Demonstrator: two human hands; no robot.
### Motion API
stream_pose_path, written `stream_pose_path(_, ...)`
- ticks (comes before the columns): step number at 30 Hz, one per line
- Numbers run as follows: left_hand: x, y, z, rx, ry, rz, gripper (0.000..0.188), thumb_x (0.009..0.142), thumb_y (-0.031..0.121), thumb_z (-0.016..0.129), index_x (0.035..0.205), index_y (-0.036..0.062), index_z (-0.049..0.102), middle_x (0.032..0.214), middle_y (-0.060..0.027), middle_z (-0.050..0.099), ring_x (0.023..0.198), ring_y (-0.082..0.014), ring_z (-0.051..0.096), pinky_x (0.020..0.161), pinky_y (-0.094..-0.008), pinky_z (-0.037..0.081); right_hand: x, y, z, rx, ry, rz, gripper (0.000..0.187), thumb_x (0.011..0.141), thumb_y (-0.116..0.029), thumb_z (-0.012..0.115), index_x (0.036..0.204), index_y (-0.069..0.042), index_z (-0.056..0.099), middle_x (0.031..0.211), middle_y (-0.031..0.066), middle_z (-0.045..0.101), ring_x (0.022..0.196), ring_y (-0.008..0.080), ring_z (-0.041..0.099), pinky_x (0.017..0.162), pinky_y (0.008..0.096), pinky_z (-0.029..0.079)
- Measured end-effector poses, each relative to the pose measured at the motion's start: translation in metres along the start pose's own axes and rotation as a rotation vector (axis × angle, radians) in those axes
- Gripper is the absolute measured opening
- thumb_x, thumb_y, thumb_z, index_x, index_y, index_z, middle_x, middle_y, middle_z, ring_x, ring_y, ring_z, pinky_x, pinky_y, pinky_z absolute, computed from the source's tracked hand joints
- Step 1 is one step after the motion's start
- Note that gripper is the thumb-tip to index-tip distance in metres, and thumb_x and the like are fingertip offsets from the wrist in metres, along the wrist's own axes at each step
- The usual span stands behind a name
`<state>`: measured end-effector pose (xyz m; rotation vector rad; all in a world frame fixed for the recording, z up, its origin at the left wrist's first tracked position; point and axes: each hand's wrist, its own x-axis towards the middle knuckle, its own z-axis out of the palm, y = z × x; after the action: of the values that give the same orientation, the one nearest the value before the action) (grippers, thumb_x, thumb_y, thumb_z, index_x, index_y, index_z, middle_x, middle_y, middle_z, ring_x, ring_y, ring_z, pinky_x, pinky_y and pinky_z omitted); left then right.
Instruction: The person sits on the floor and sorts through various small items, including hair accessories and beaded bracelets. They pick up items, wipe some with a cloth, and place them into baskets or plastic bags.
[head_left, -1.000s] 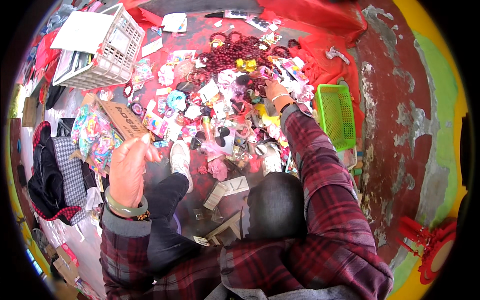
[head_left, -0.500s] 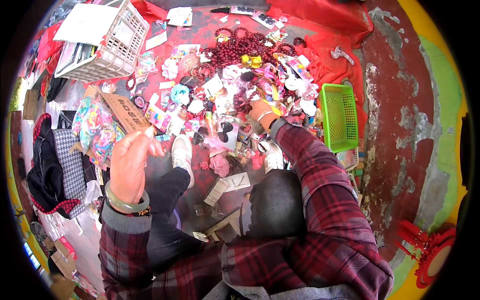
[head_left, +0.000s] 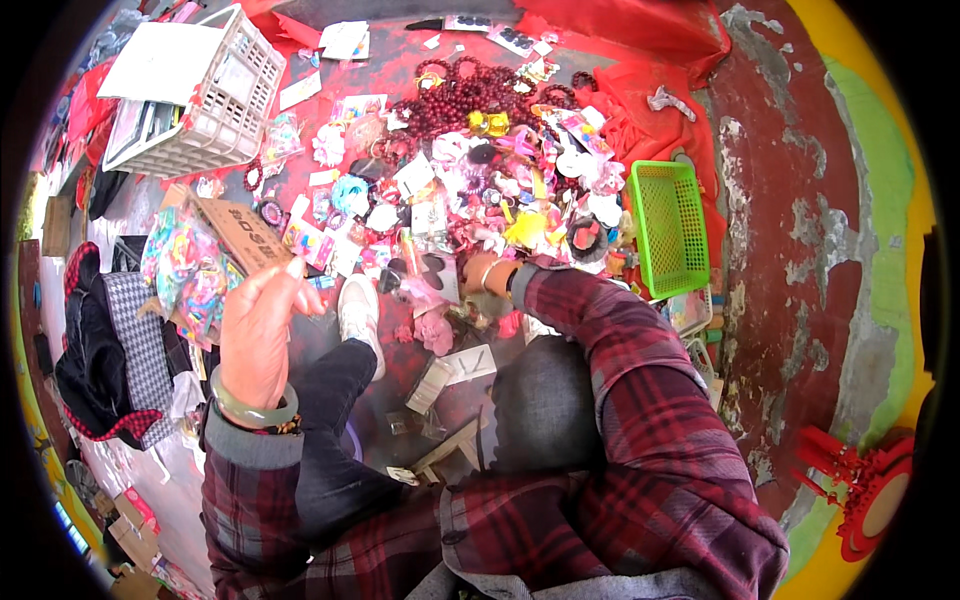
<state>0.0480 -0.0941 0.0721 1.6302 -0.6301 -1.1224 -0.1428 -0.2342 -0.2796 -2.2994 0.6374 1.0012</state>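
Note:
Palm toward me, my left hand is raised over my left leg, thumb and fingers pressed together. Whatever they pinch is too small to name. My right hand reaches low at the near edge of a mixed heap of small accessories, beside a card with black oval pieces; its fingertips are hidden among the things. Just beyond lie a yellow piece and a black ring-shaped hair tie. Dark red bead strings lie at the far side of the heap. A pink fluffy flower is nearer to me.
A green plastic basket stands right of the heap. At the far left is a white crate. A cardboard box and a clear bag of colourful items are beyond my left hand. My white shoe borders the heap.
My right hand has come back toward me and a little left, away from the middle of the heap, uncovering the yellow piece. My left hand keeps its pinch in nearly the same place.

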Motion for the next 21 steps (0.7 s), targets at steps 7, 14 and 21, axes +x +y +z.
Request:
stream_pose_path(7, -0.001, 0.000, -0.001, 0.010, -0.021, 0.029, 0.029, 0.091, 0.017, 0.044, 0.065, 0.0045, 0.046, 0.065, -0.0056, 0.051, 0.065, -0.0131, 0.049, 0.069, -0.0285, 0.041, -0.010, -0.002, -0.018, -0.067, -0.164, -0.362, 0.040, 0.066, -0.034, 0.061, 0.100, -0.012, 0.064, 0.097, 0.0114, 0.063, 0.089, 0.0282, 0.059, 0.078, 0.0373, 0.046)
stream_pose_path(14, -0.001, -0.002, -0.004, 0.023, -0.023, 0.018, 0.029, 0.091, 0.017, 0.043, 0.065, 0.0044, 0.046, 0.065, -0.0051, 0.051, 0.065, -0.0130, 0.049, 0.068, -0.0278, 0.041, -0.030, 0.047, -0.056, 0.022, 0.249, -0.114, 0.029, 0.070, -0.019, 0.056, 0.098, -0.012, 0.061, 0.094, 0.0122, 0.063, 0.087, 0.0299, 0.059, 0.075, 0.0383, 0.046)
stream_pose_path(21, 0.000, -0.003, -0.006, -0.001, -0.017, -0.005, 0.029, 0.091, 0.017, 0.044, 0.064, 0.0040, 0.047, 0.064, -0.0055, 0.051, 0.065, -0.0135, 0.050, 0.068, -0.0277, 0.041, -0.002, 0.044, -0.059, 0.142, 0.451, 0.185, 0.038, 0.076, -0.013, 0.052, 0.113, -0.005, 0.047, 0.101, 0.0186, 0.060, 0.094, 0.0318, 0.058, 0.080, 0.0388, 0.046)
